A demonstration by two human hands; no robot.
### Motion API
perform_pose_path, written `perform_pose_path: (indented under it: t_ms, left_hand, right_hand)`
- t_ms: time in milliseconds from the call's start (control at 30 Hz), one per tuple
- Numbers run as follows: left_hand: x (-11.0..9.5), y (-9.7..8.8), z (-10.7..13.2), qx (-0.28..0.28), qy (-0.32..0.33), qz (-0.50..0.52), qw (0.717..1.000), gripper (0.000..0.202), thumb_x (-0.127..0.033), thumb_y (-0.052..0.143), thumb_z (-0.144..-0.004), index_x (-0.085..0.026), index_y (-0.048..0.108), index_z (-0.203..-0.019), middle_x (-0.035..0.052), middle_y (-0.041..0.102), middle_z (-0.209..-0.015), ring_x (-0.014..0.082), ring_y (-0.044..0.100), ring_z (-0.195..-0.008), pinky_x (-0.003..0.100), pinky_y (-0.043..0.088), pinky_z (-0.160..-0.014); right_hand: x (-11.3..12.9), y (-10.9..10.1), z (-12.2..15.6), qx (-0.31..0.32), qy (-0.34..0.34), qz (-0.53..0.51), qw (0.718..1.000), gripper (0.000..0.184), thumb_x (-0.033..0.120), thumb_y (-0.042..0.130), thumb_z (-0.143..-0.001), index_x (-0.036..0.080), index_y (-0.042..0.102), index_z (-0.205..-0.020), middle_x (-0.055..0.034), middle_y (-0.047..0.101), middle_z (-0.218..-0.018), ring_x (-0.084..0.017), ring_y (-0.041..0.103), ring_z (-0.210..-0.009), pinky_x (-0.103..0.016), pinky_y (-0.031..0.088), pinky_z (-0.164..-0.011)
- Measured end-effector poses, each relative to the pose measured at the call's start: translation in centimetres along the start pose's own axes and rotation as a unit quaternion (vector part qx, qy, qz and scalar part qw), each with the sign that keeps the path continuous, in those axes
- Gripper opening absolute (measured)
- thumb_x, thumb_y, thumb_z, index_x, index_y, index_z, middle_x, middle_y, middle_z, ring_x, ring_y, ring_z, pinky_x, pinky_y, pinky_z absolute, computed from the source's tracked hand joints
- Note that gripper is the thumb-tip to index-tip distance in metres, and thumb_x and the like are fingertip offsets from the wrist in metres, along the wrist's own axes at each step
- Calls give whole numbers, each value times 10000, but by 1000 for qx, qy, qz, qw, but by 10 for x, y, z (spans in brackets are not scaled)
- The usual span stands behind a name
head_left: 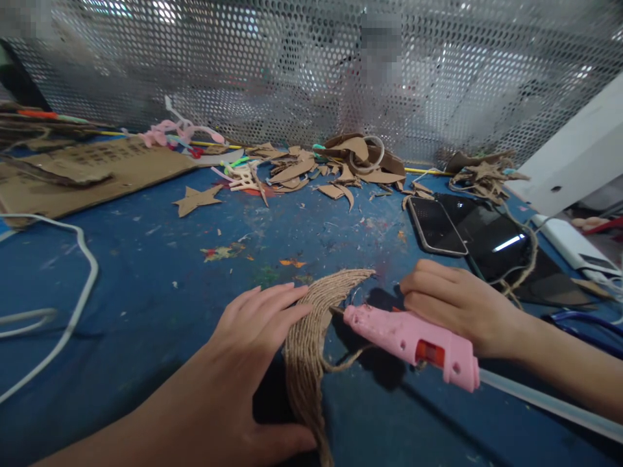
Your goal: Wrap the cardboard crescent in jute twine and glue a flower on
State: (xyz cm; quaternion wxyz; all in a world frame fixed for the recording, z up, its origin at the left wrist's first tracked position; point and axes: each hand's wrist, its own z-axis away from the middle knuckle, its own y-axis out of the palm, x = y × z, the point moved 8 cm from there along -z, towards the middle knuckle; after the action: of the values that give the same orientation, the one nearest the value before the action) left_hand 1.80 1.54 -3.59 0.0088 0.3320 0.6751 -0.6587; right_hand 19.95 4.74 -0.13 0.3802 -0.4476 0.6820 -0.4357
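Observation:
My left hand (253, 350) lies with fingers stretched over a crescent-shaped piece wrapped in jute twine (311, 337) on the blue table (160, 285), the thumb against its lower edge. My right hand (457, 301) is closed around a pink glue gun (413, 337). The gun's nozzle touches the inner curve of the crescent. A loose end of twine (345, 360) trails under the gun. A clear glue stick (545, 402) sticks out of the gun's back.
A phone (435, 224) and a black tablet (491, 240) lie at the right, with a white power bank (577, 246) beyond. Cardboard scraps (335, 168), a cardboard star (197, 199) and a cardboard sheet (87, 172) lie at the back. A white cable (80, 285) loops at the left. Perforated metal screen (292, 71) behind.

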Motion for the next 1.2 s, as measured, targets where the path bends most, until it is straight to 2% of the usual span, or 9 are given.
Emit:
perform_pose_path:
  t_ms: [300, 533, 667, 767, 867, 933, 1067, 1133, 1200]
  left_hand:
    - [4, 4, 0, 47, 39, -15, 998, 950, -591, 725, -636, -319, 289, -1435, 102, 402, -1470, 398, 362, -1338, 636, 310, -1081]
    - [1, -1, 0, 0, 17, -8, 1000, 942, -583, 743, -609, -314, 314, -1405, 82, 440, -1440, 387, 382, -1325, 622, 301, -1094]
    - [-2, 1, -4, 47, 40, -12, 998, 973, -576, 729, -643, -303, 223, -1427, 102, 435, -1436, 381, 396, -1314, 618, 342, -1069]
    - [2, -1, -4, 54, 32, -10, 998, 972, -576, 728, -647, -307, 225, -1433, 94, 410, -1460, 385, 375, -1330, 607, 348, -1070]
    - [3, 0, -2, 53, 29, -5, 998, 958, -605, 717, -651, -302, 254, -1433, 91, 396, -1471, 382, 360, -1339, 589, 347, -1073]
    - [2, 1, 1, 32, 25, 2, 999, 952, -623, 710, -654, -296, 263, -1429, 94, 393, -1468, 373, 353, -1340, 572, 340, -1080]
    - [3, 0, 5, -32, -7, 1, 999, 949, -693, 666, -649, -267, 291, -1410, 107, 382, -1466, 374, 333, -1340, 572, 311, -1090]
    - [5, 2, 5, -37, -28, -18, 999, 990, -714, 666, -615, -232, 313, -1404, 131, 378, -1462, 404, 327, -1330, 598, 310, -1075]
    - [6, 5, 3, -28, -40, -36, 998, 1041, -737, 655, -588, -190, 317, -1407, 170, 376, -1452, 436, 330, -1313, 627, 310, -1056]
  right_hand:
    - [-3, -3, 3, 1, -12, 27, 1000, 484, 123, 223, -996, 172, 508, -607, -70, 535, -656, -171, 404, -660, -304, 372, -591]
    - [-7, -8, 5, 7, -11, 29, 999, 447, 104, 281, -972, 189, 472, -577, -52, 491, -614, -167, 379, -627, -308, 366, -575]
    - [-24, -12, 18, -6, 59, -28, 998, 409, 178, 302, -991, 187, 546, -663, -56, 551, -688, -156, 474, -641, -302, 409, -569]
    - [-56, -20, 18, -66, 178, -103, 976, 211, 348, 549, -914, 205, 602, -767, -39, 594, -763, -157, 552, -666, -301, 441, -561]
    - [-85, -13, -8, -101, 263, -221, 934, 221, 441, 640, -834, 221, 636, -815, -11, 584, -705, -151, 526, -599, -303, 434, -529]
    - [-94, 11, -42, -51, 274, -318, 906, 260, 470, 605, -851, 216, 654, -863, -21, 594, -730, -157, 532, -640, -312, 451, -575]
    - [-119, 53, -93, -103, 392, -380, 832, 452, 617, 617, -767, 167, 602, -725, 17, 451, -544, -106, 388, -477, -275, 346, -442]
    - [-116, 72, -116, -90, 377, -391, 835, 476, 628, 619, -751, 158, 578, -686, 22, 435, -545, -93, 366, -475, -266, 314, -448]
    - [-110, 83, -134, -83, 334, -386, 856, 457, 602, 645, -735, 157, 562, -673, 15, 464, -587, -93, 386, -522, -262, 314, -498]
